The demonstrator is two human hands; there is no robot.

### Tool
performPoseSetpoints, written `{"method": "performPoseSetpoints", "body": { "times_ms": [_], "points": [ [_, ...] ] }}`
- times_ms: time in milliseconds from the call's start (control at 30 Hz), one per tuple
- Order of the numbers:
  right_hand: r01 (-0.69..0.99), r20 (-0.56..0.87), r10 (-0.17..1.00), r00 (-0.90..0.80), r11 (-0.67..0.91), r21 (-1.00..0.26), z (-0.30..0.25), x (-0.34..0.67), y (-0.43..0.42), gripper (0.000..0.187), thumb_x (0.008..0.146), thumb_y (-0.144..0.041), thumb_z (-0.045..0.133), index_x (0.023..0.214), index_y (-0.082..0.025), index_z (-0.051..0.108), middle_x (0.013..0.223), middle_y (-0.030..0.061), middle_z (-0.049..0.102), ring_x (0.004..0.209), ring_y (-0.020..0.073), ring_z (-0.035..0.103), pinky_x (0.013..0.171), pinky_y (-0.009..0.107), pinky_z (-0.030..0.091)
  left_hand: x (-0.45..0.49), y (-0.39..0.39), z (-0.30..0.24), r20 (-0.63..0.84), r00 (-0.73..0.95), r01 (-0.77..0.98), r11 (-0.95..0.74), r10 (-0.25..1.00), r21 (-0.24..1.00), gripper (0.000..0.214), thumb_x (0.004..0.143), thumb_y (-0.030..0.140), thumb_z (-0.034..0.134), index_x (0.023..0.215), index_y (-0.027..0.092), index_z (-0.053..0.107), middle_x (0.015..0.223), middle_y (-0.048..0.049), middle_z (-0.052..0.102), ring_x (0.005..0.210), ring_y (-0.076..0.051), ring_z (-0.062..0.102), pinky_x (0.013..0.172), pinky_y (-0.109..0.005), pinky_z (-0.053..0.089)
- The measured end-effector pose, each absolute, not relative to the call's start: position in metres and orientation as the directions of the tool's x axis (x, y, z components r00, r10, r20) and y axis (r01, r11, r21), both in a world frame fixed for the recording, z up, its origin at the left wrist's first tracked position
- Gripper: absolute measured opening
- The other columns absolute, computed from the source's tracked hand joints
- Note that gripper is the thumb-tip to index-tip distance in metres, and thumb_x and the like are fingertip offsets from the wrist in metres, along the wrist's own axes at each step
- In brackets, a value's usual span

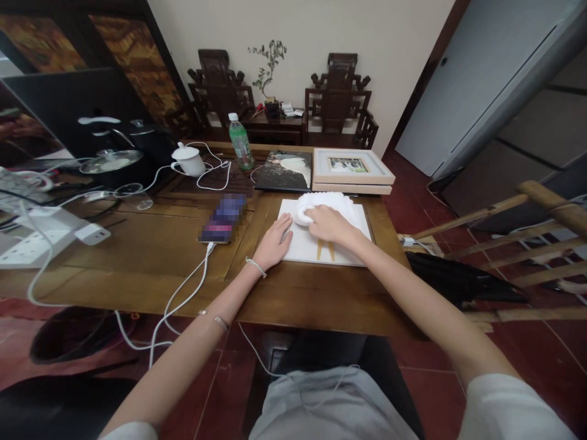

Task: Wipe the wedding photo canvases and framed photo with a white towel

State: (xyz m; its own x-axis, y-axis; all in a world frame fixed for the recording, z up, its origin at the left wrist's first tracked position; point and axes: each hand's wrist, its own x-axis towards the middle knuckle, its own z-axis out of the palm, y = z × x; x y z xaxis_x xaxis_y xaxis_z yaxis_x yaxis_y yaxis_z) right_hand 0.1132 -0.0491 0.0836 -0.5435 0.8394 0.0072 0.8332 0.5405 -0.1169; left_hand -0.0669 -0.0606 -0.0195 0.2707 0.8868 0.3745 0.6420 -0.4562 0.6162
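Observation:
A flat white board [300, 247], with a tan two-legged shape showing on it, lies on the wooden table in front of me. My right hand [331, 225] is closed around a bunched white cloth [306, 212] and presses it onto the board. Part of the white fluffy material spreads behind the hand over the board's upper half and covers what lies there. My left hand [274, 239] rests flat with fingers stretched out, its fingertips touching the left edge of the board.
Behind the board lie a dark picture panel [285, 170] and stacked pale frames [352, 168]. A phone [223, 218] with a charging cable, a green bottle [241, 143], a white lidded cup [189, 160] and a power strip [41, 241] are to the left. Wooden rails [468, 217] stand at right.

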Motion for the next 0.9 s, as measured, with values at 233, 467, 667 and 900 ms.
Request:
{"method": "performPoseSetpoints", "body": {
  "times_ms": [233,467,667,900],
  "points": [
    [0.816,0.024,0.829,-0.559,0.555,-0.158,0.08,0.078,-0.016,0.032,0.084,-0.015,0.043,0.107,-0.013,0.064,0.114,0.0156,0.067,0.104,0.0275,0.06,0.084,0.034,0.043,-0.066,-0.063,-0.012,0.378,0.285,0.666,-0.466,0.881,0.583,0.048,0.09,0.027,0.04,0.131,0.008,0.056,0.143,-0.0143,0.05,0.138,-0.027,0.041,0.117,-0.044,0.03],
    [0.831,0.013,0.846,-0.533,0.526,-0.181,0.083,0.095,0.004,0.036,0.084,-0.019,0.041,0.112,-0.013,0.063,0.12,0.0158,0.064,0.104,0.0294,0.06,0.084,0.035,0.044,-0.066,-0.062,-0.016,0.365,0.269,0.669,-0.446,0.891,0.595,0.049,0.091,0.029,0.04,0.13,0.006,0.055,0.144,-0.0177,0.048,0.139,-0.028,0.039,0.118,-0.046,0.027],
    [0.884,0.017,0.894,-0.447,0.445,-0.143,0.091,0.175,0.01,0.036,0.079,-0.011,0.039,0.104,-0.01,0.065,0.117,0.0169,0.065,0.106,0.0316,0.058,0.087,0.036,0.042,-0.066,-0.062,-0.018,0.376,0.27,0.652,-0.456,0.886,0.606,0.047,0.091,0.029,0.041,0.131,0.01,0.055,0.144,-0.0148,0.049,0.139,-0.026,0.039,0.118,-0.046,0.027],
    [0.891,-0.029,0.896,-0.443,0.437,-0.125,0.085,0.227,-0.069,0.026,0.073,-0.007,0.039,0.083,-0.015,0.062,0.086,0.0123,0.067,0.085,0.0271,0.06,0.078,0.035,0.044,-0.066,-0.062,-0.018,0.39,0.272,0.643,-0.467,0.88,0.607,0.046,0.091,0.03,0.041,0.131,0.013,0.056,0.144,-0.0116,0.05,0.139,-0.026,0.039,0.117,-0.047,0.028]
  ]
}}
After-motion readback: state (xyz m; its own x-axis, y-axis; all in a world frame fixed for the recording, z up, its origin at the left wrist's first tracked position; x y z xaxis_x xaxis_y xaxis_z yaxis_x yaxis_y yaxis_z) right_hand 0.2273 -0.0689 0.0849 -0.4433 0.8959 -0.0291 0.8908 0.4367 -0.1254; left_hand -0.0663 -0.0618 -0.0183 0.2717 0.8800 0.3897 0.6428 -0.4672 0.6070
